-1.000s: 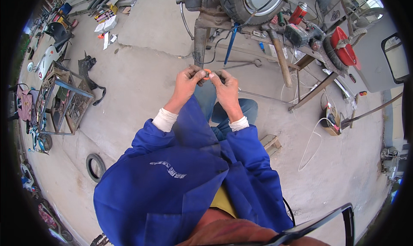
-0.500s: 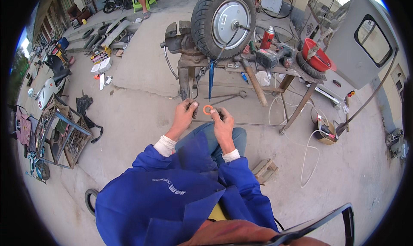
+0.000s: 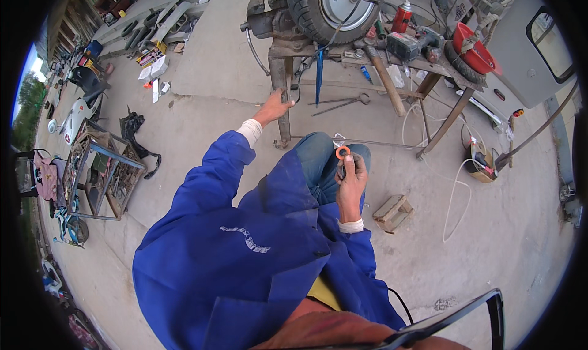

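Note:
My right hand [image 3: 351, 181] is closed in a pinch on an orange ring [image 3: 343, 152], held upright above my knee. Its thumb presses the lower edge, and the ring's centre looks dark. A small clear or whitish piece [image 3: 338, 140] shows just beyond the ring; I cannot tell what it is. My left arm reaches forward, and my left hand [image 3: 273, 109] is at the metal bench leg [image 3: 282, 80], its fingers curled about it and partly hidden. Above, a wheel with a hub motor [image 3: 349, 4] stands on the bench beside a vise [image 3: 267, 16].
A hammer [image 3: 386, 80], a red spray can [image 3: 402, 17], a power tool [image 3: 404, 45] and a red basin [image 3: 474, 50] lie on the bench. Tongs [image 3: 343, 102] lie beneath. A wooden block [image 3: 394, 214] sits right of me, a metal rack [image 3: 104, 172] left.
My hands have parted: the left went forward to the bench leg, while the right came right and nearer with the orange ring. The view has shifted, so the bench sits higher.

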The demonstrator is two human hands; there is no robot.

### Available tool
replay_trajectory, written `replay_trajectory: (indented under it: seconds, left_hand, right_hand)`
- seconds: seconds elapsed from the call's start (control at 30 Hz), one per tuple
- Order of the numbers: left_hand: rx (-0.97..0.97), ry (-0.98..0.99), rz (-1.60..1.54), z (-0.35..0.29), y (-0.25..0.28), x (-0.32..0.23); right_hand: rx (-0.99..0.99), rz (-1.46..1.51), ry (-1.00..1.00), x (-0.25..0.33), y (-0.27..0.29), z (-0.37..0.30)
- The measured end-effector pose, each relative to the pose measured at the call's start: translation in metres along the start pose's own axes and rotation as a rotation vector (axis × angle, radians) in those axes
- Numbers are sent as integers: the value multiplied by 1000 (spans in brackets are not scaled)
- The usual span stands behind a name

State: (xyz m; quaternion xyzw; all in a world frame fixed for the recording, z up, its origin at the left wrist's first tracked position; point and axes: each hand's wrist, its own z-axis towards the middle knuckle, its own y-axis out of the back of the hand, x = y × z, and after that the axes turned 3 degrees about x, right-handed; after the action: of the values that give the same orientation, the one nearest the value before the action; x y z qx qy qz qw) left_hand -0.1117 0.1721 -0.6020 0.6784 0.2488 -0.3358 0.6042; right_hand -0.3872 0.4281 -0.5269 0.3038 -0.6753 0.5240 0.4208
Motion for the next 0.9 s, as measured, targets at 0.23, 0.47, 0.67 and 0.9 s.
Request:
replay_trajectory:
  seconds: [0.23,0.47,0.67,0.9]
  left_hand:
    - [265,150,365,13,-32,8]
    - [-83,-130,819,-36,-45,33]
    - [-231,-357,924,-46,-3,39]
    - [37,-163,588,-102,64,-52]
  right_hand:
    - [-101,30,43,9,26,-21]
    - [-109,85,10,6,38,-23]
    - [-83,64,18,8,45,-23]
    - [-35,127,29,6,49,-28]
